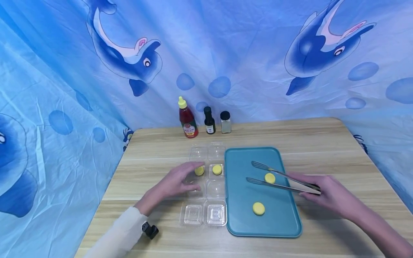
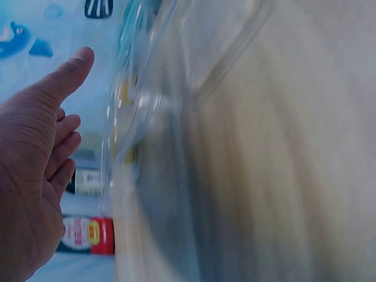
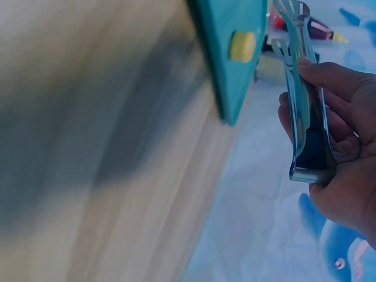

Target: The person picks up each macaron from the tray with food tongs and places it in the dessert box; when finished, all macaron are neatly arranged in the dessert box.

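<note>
My right hand (image 1: 326, 191) holds a pair of metal tongs (image 1: 284, 186), its thumb laid along one arm in the right wrist view. The tongs' two tips are spread apart over a teal tray (image 1: 240, 222), either side of a round yellow piece (image 1: 270, 178). Nearer the tray's front lies a second yellow piece (image 1: 258, 208). My left hand (image 1: 179, 179), thumb and fingers spread, hovers at the left side of clear plastic boxes (image 1: 215, 213); whether it touches them I cannot tell. Two compartments there hold yellow pieces, one at the left (image 1: 199, 170) and one at the right (image 1: 217, 169).
At the table's back stand a red sauce bottle (image 1: 188, 123), a small dark bottle (image 1: 209, 121) and a black-capped jar (image 1: 225, 122). A blue dolphin-print curtain (image 1: 251, 53) hangs behind the wooden table (image 1: 322, 143). The tray stands directly right of the boxes.
</note>
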The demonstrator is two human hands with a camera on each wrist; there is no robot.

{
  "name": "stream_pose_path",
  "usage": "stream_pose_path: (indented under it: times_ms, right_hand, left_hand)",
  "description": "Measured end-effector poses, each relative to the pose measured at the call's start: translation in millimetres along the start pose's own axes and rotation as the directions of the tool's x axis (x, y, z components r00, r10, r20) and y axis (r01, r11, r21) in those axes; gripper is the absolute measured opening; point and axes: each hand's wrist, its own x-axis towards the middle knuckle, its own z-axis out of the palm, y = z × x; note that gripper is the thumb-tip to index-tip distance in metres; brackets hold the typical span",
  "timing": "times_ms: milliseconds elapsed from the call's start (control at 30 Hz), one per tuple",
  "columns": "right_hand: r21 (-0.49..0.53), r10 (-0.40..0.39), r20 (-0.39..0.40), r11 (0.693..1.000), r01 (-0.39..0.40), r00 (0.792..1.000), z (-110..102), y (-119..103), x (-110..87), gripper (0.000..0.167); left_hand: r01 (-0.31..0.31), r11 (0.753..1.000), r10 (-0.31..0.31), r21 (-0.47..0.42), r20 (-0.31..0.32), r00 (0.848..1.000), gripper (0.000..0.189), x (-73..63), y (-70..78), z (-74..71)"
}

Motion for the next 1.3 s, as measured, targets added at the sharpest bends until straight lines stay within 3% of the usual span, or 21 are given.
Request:
stream_pose_path:
  times_ms: [167,367,633,1300]
  right_hand:
    - [-0.016,-0.001,-0.039,1.0,0.0,0.999,4,12,-14.3,0.065]
    - [0.03,0.04,-0.044,0.999,-0.038,0.998,6,21,-26.0,0.065]
    - [0.037,0.069,-0.037,0.997,-0.068,0.997,6,28,-33.9,0.061]
    - [0.051,0.046,-0.071,0.998,-0.042,0.996,10,38,-45.6,0.06]
  left_hand:
    - [-0.104,0.995,0.104,-0.01,0.042,0.994,0.091,-5.6,19.0,8.4]
    - [-0.154,0.987,0.158,-0.041,0.112,0.981,0.089,-11.9,38.9,16.4]
    - [-0.236,0.97,0.242,-0.053,0.137,0.961,0.091,-12.5,50.8,20.0]
    - [-0.246,0.969,0.244,-0.022,0.236,0.941,0.094,-15.9,56.1,23.2]
